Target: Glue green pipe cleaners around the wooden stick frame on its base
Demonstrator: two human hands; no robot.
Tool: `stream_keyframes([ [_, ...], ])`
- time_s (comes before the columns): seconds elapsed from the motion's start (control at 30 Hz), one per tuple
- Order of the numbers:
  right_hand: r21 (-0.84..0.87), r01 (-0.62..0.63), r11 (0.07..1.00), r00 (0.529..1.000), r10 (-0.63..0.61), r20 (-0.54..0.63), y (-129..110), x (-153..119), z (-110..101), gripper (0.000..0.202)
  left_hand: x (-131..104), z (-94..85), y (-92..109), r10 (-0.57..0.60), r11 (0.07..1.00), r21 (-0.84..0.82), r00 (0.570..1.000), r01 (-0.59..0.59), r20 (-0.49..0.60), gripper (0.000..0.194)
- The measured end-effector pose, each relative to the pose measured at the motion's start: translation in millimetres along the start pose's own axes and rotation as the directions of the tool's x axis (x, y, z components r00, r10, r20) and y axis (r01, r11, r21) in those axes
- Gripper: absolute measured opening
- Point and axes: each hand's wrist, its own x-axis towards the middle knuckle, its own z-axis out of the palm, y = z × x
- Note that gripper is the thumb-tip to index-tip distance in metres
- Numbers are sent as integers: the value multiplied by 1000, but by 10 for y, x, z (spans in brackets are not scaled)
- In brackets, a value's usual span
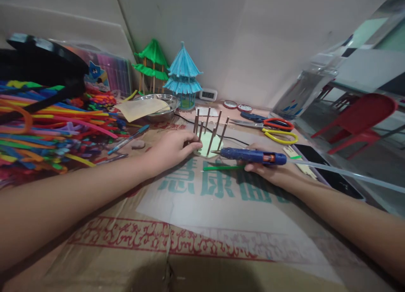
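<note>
A pale green round base (206, 150) with several thin brown sticks (210, 142) standing upright on it sits on the work surface in front of me. At its left edge, my left hand (175, 150) has thumb and fingers closed on the rim. My right hand (264, 170) is wrapped round a blue hot glue gun (249, 155); its metal nozzle points left, close to the front right sticks. A clear glue stick (341, 171) trails from the gun's back end. Just below the gun, a green strip (221, 168) reaches to my right fingertips; whether they touch it I cannot tell.
Colourful pipe cleaners (57, 127) pile up at left, near a blue pen (128, 140). Behind are a metal bowl (172, 102), a green model pavilion (153, 66) and a blue one (182, 77). Scissors (275, 129) and a dark phone (329, 171) lie at right.
</note>
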Motion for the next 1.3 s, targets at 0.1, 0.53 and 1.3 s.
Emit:
stream_keyframes([
  [0.1,18,3,1000,1000,-3,1,28,2,9,35,-9,0,-5,10,1000,4,1000,-10,0,29],
  [0.53,34,-1,999,1000,1,13,-63,-7,-20,27,-34,-18,25,-151,959,-273,946,71,-286,22],
  [1.3,571,64,818,983,47,-178,235,87,-12,43,-103,-38,126,-126,987,-99,992,124,-6,25],
])
